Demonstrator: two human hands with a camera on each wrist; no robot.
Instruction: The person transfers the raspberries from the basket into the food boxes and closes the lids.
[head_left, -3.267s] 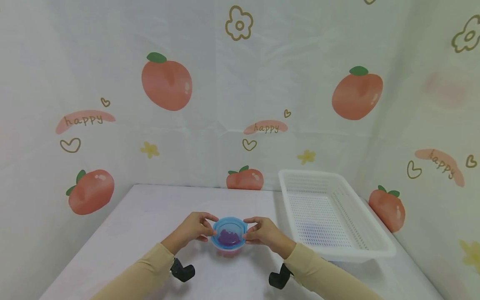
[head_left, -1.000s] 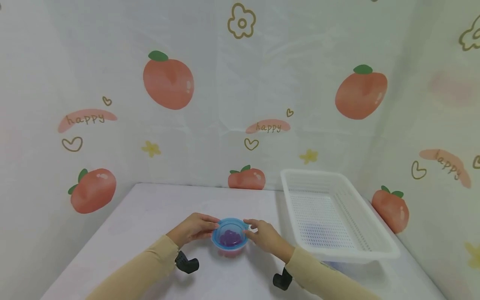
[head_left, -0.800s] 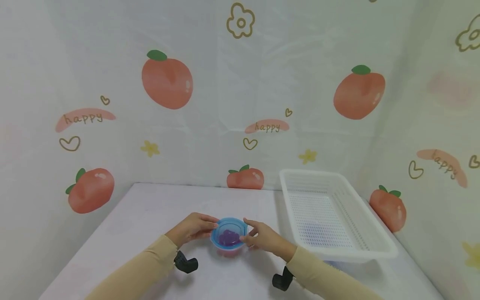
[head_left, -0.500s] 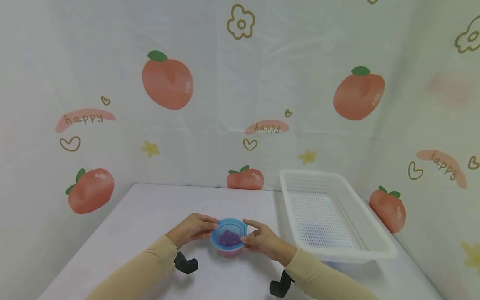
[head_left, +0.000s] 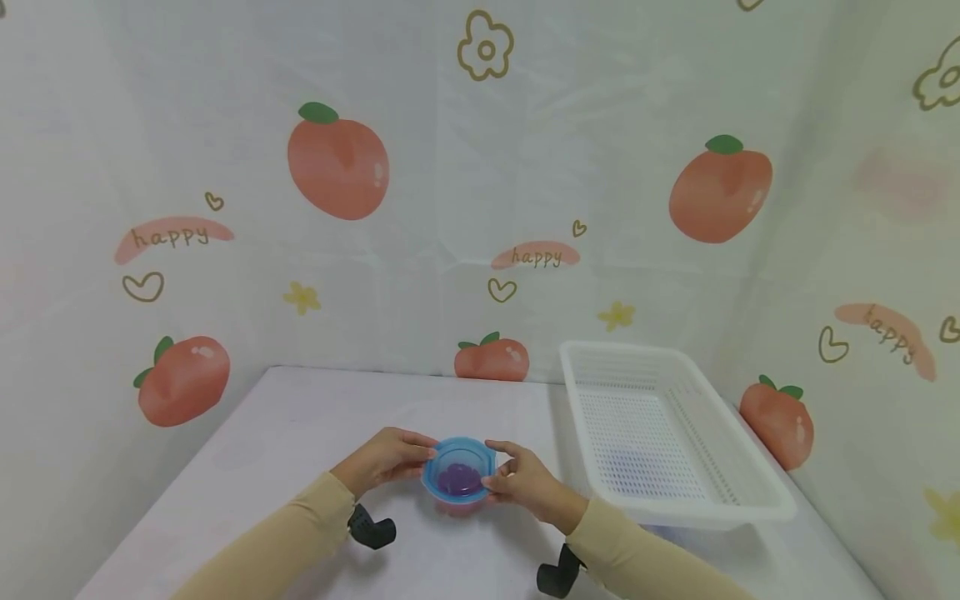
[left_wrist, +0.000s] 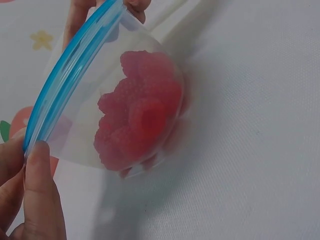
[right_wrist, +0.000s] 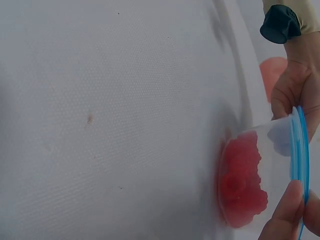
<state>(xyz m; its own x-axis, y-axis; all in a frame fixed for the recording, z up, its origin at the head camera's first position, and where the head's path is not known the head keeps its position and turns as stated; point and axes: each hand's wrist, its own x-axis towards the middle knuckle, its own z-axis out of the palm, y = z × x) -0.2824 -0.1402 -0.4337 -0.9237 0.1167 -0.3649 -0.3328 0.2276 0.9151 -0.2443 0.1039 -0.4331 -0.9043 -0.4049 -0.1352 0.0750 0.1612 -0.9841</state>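
A round clear plastic food container (head_left: 459, 508) stands in the middle of the white table, its blue lid (head_left: 461, 447) on top. Red raspberries (left_wrist: 142, 112) fill the lower part; through the lid they look purple in the head view. My left hand (head_left: 384, 460) grips the left side of the rim, thumb and fingers at the lid's edge. On the right side, my right hand (head_left: 534, 483) pinches the lid's edge between thumb and fingers, its index finger extended along the far rim. In the right wrist view the raspberries (right_wrist: 240, 182) press against the clear wall.
A large white perforated plastic basket (head_left: 750, 512) stands to the right of the hands, on the table (head_left: 322, 400). A white curtain (head_left: 420, 275) printed with peaches hangs behind and along the sides. Black wrist cameras (head_left: 371, 527) hang below both wrists.
My left hand has shifted its fingers along the left rim. My right thumb has come down the right front of the lid, fingers curled beneath. The container has stayed nearly in place.
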